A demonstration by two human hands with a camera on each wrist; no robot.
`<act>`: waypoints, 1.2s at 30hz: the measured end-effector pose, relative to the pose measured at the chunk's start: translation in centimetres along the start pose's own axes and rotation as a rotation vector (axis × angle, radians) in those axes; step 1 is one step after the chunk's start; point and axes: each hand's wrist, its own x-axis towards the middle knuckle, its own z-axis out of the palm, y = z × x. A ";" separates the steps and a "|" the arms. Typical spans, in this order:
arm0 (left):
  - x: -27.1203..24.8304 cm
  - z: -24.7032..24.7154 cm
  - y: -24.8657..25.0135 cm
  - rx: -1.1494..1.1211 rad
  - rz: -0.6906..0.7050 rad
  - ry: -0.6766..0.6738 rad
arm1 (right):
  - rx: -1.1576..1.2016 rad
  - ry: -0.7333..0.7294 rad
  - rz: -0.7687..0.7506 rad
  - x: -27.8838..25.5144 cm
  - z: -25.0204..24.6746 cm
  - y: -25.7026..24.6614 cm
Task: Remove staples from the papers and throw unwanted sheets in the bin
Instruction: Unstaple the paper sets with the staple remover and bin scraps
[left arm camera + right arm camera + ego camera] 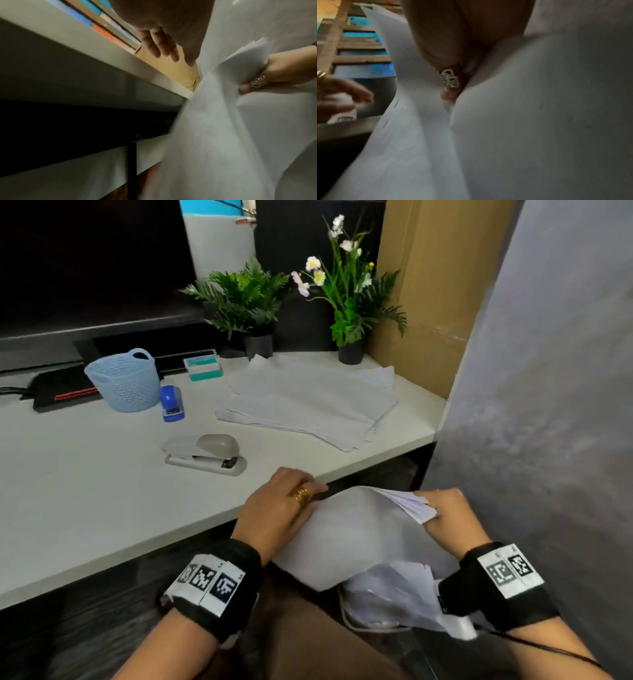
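Both hands worked a bundle of sheets [356, 539] held below the near edge of the desk [85, 491], over the person's lap. The right hand [448, 515] grasped the bundle's right end, its fingers curled round the fanned corners; from the left wrist a ringed finger [257, 82] showed clamped on that wad. The left hand [281, 508], wearing a gold ring [301, 494], lay on the bundle's left edge with its fingers fairly straight, and from its own wrist they [163, 44] hung relaxed beside the paper, clasping nothing. Two staples [390, 115] showed along the sheet's edge in the right wrist view.

Beneath the bundle, near the right wrist, sat a bin [383, 601] lined with a pale bag and holding white paper.

On the desk, a loose stack of papers [308, 402] lay far right. A grey stapler [205, 455] sat just left of the hands, well apart from them. Farther left stood a blue staple remover [172, 404] beside a blue basket [123, 380]. Two potted plants [246, 302] stood at the far edge.
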 end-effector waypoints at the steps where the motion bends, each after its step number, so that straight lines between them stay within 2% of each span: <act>1: 1.2 0.2 0.4 0.036 0.034 0.010 | -0.092 0.029 -0.018 -0.4 -0.8 0.2; 2: 2.3 0.4 0.5 0.081 0.046 0.020 | -0.175 0.039 -0.008 -0.6 -1.5 0.2; 4: 4.3 0.7 0.6 0.145 0.000 -0.033 | -0.249 -0.003 0.124 -1.4 -2.2 0.2; 5: 5.0 0.8 0.6 0.156 -0.053 -0.100 | -0.273 -0.017 0.210 -1.8 -2.1 0.7; 7: 5.6 1.6 0.3 0.182 -0.171 -0.268 | -0.314 -0.030 0.276 -2.4 -1.9 1.4; 9: 5.7 2.5 -0.2 0.249 -0.206 -0.337 | -0.329 0.002 0.253 -2.4 -1.9 1.6; 16: 5.4 2.5 -1.0 0.213 -0.205 -0.332 | -0.283 0.258 0.147 -2.4 -3.5 1.6; 19: 5.4 2.6 -0.9 0.226 -0.204 -0.350 | -0.316 0.237 0.160 -2.8 -4.1 1.5; 21: 5.5 2.5 -0.6 0.244 -0.201 -0.358 | -0.371 0.148 0.218 -3.1 -4.2 1.5; 22: 5.5 2.4 -0.6 0.251 -0.201 -0.360 | -0.381 0.053 0.289 -3.2 -4.0 1.6; 24: 5.5 2.4 -0.5 0.254 -0.200 -0.364 | -0.435 -0.228 0.410 -3.4 -2.8 1.9; 27: 5.5 2.3 -0.6 0.254 -0.194 -0.367 | -0.542 -0.479 0.409 -3.8 0.4 3.0; 36: 5.5 2.5 -0.6 0.253 -0.209 -0.357 | -0.374 -0.819 0.402 -5.1 12.8 4.8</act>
